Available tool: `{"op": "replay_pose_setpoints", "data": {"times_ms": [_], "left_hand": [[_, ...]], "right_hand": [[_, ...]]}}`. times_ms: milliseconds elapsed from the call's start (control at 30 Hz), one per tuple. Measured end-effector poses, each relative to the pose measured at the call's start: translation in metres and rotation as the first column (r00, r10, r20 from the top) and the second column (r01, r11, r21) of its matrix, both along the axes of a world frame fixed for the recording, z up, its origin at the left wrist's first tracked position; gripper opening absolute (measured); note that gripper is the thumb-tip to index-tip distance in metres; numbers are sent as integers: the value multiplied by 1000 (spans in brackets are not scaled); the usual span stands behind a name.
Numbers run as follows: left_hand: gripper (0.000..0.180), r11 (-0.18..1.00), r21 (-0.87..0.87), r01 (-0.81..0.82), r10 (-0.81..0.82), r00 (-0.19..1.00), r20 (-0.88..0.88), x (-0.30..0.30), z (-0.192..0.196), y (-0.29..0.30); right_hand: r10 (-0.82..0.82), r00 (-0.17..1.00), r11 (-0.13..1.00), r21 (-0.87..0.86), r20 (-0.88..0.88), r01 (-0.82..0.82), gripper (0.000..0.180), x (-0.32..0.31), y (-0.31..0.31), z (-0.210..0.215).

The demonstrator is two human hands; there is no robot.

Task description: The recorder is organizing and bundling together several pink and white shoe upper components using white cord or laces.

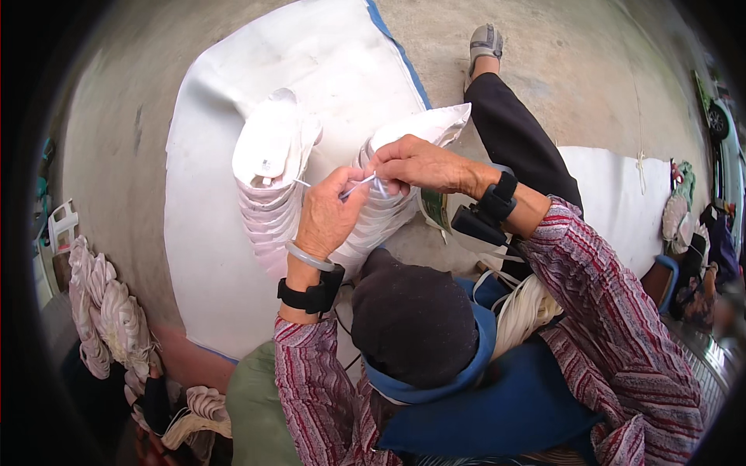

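“Cord; where, and how held?”
“Over the right stack; left hand and right hand both pinch it; knotting seems in hand.”
“Next move?”
“Probably calls for firm pinches; an even pull from both sides.”

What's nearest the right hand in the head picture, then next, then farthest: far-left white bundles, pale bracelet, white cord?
From the right hand:
1. White cord: in its grip.
2. Pale bracelet: below, to the left.
3. White bundles: far left, lower down.
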State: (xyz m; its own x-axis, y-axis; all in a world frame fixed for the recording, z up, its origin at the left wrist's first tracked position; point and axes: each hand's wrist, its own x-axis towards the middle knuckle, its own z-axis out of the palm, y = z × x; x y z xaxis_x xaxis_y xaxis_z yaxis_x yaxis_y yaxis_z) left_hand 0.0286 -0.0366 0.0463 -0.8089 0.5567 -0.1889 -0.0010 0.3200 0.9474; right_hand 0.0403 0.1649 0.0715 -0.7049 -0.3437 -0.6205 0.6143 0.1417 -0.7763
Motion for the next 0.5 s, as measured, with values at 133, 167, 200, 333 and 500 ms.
{"op": "replay_pose_setpoints", "data": {"times_ms": [133,167,200,333,500], "left_hand": [[25,993,-111,42,-17,976,218,-4,-8,2],[27,982,-184,43,-1,975,224,-4,-9,3],[27,982,-182,46,-5,975,220,-5,-10,4],[25,970,-236,54,-58,998,-10,-5,-9,11],[25,993,-69,98,-102,993,-54,-3,14,-1]], "right_hand": [[99,990,969,235,-101,-73,17,-5,8,6],[138,985,946,308,-107,-99,14,-8,10,9],[135,985,946,310,-111,-95,14,-11,13,12],[348,924,829,512,-160,-223,14,-20,14,27],[319,885,904,390,-340,-176,19,-26,-1,64]]}}
